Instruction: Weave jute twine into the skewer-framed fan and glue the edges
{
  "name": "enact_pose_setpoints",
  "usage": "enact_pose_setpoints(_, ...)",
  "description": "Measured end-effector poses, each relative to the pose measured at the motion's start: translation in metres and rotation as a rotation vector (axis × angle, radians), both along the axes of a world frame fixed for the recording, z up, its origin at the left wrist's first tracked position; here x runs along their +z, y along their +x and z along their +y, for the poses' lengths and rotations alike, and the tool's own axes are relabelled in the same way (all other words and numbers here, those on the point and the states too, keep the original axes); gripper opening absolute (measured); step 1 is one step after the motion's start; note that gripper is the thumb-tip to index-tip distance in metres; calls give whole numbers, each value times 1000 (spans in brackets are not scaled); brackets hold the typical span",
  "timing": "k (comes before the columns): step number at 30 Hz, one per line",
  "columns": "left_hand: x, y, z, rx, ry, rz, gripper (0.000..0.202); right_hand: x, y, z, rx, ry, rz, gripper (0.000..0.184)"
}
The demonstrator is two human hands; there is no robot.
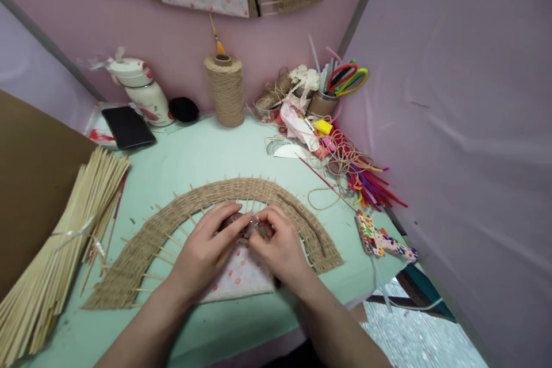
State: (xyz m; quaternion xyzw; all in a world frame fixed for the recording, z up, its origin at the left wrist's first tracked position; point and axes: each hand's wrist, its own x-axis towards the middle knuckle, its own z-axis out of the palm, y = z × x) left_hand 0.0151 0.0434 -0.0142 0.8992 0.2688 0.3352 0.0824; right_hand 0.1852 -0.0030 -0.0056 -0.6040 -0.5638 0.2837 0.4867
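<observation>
A half-round woven twine fan piece (pixel 259 192) with thin wooden spokes lies on the pale green table (pixel 207 149). Its centre is white fabric with pink dots (pixel 241 279). My left hand (pixel 207 244) and my right hand (pixel 280 244) meet over the middle of the piece. Both hands pinch a small dark brownish item (pixel 241 223) between their fingertips; I cannot make out what it is.
A bundle of bamboo sticks (pixel 64 247) lies at the left beside a brown board. At the back stand a twine spool (pixel 226 89), a white jug (pixel 144 92), a phone (pixel 127 126) and a cup of scissors (pixel 332 89). Pipe cleaners (pixel 366 175) and a patterned glue gun (pixel 382 238) lie at the right.
</observation>
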Motion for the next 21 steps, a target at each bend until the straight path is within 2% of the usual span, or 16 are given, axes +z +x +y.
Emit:
enact_pose_setpoints(4, 1, 1, -2, -11, -21, -11, 44, 3, -2, -1, -16, -51, 218, 7)
enact_pose_setpoints(6, 1, 1, -2, 4, -27, -17, 43, 4, 3, 0, 20, -171, 495, 7)
enact_pose_setpoints(9, 3, 0, -1, 81, -36, -40, 40, 6, 15, 4, 146, -404, 1050, 11)
enact_pose_setpoints(11, 8, -4, 2, 166, -49, -67, 36, 9, 22, 6, 184, -468, 1285, 15)
enact_pose_setpoints(13, 17, -9, 11, 268, -75, -90, 34, 11, 24, 7, 149, -446, 1334, 17)
enact_pose_setpoints(15, 25, -15, 28, 376, -112, -77, 34, 13, 22, 7, 97, -408, 1292, 17)
enact_pose_setpoints(18, 30, -29, 71, 503, -156, 27, 39, 15, 17, 4, 60, -359, 1207, 16)
enact_pose_setpoints(21, 24, -44, 118, 605, -264, 194, 42, 17, 16, 1, 73, -322, 1171, 17)
